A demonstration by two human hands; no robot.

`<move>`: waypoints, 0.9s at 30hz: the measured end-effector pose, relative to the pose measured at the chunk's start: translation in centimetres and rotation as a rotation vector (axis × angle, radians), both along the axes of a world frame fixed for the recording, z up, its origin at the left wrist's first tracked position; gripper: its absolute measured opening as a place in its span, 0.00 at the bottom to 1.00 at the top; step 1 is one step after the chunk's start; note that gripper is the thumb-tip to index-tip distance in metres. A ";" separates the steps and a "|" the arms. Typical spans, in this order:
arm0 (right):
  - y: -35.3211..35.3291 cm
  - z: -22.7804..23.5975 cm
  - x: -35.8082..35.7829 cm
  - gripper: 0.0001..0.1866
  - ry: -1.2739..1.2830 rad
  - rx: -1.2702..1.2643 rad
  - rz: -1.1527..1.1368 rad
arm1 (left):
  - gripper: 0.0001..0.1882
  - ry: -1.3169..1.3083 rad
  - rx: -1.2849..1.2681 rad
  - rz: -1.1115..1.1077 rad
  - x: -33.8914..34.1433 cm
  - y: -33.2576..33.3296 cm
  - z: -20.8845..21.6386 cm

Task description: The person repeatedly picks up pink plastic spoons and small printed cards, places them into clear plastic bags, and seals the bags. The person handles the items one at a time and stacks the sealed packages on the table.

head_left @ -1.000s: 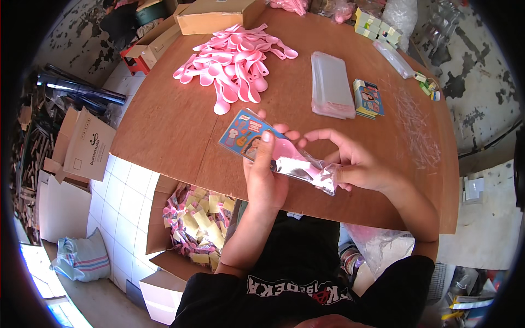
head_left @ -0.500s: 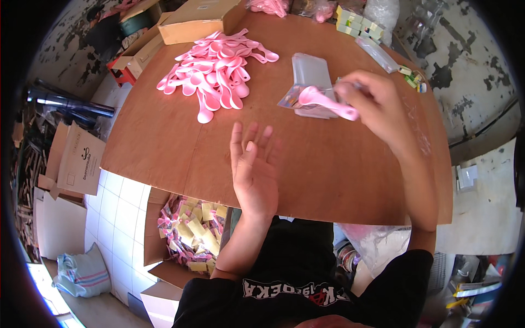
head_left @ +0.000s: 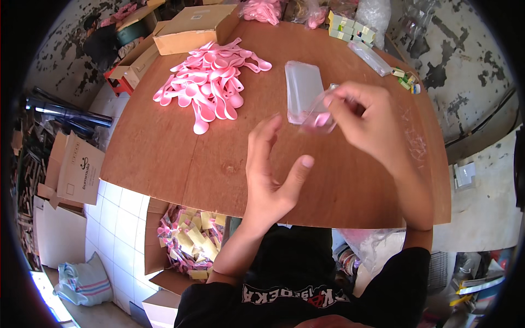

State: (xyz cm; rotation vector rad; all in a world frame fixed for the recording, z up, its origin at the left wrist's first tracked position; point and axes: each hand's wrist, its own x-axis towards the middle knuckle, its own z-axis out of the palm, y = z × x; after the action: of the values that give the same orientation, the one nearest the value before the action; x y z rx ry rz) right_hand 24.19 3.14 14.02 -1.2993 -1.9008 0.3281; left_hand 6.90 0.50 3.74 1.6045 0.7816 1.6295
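My right hand (head_left: 363, 112) is closed, pinching the top of a clear plastic bag (head_left: 319, 116) over the table. Something pink shows in the bag, blurred by motion. Left of it, my left hand (head_left: 273, 169) is open, thumb spread from the fingers, with nothing in it. Just behind the held bag lies a stack of clear flat bags (head_left: 302, 87). A heap of pink measuring spoons (head_left: 210, 82) lies on the left of the brown wooden table (head_left: 219, 158).
An open carton (head_left: 157, 235) of packed pink pieces with yellowish cards sits below the table's front edge. At the back stand a cardboard box (head_left: 194, 30) and small stacked boxes (head_left: 350, 28). A clear long packet (head_left: 370, 59) lies at the far right.
The pink spoon seen plainly by my right hand now shows only as a pink blur in the bag. My left hand has moved right and turned, its thumb spreading.
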 end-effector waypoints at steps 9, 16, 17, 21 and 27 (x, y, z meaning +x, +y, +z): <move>-3.1 0.0 -2.3 0.03 0.022 -0.016 0.103 | 0.09 -0.217 -0.266 -0.051 -0.1 -1.2 2.4; -3.4 0.2 -1.5 0.08 -0.283 0.375 0.262 | 0.08 0.128 -0.138 0.064 -0.6 -2.1 3.6; -3.7 0.4 -1.4 0.08 -0.321 0.343 0.260 | 0.08 0.128 -0.137 0.060 -0.6 -2.2 3.8; -4.2 0.2 -1.4 0.09 -0.332 0.318 0.274 | 0.08 0.248 -0.085 0.076 -0.9 -2.2 3.8; -4.8 0.9 -1.1 0.09 -0.503 0.347 0.243 | 0.06 0.347 0.007 0.044 -0.5 -2.4 3.7</move>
State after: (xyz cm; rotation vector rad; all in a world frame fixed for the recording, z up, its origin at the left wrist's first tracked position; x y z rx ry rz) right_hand 23.06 -1.70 14.90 -0.9751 -2.4119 -0.2288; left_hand 6.36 -1.93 7.47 1.9149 0.9926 1.4001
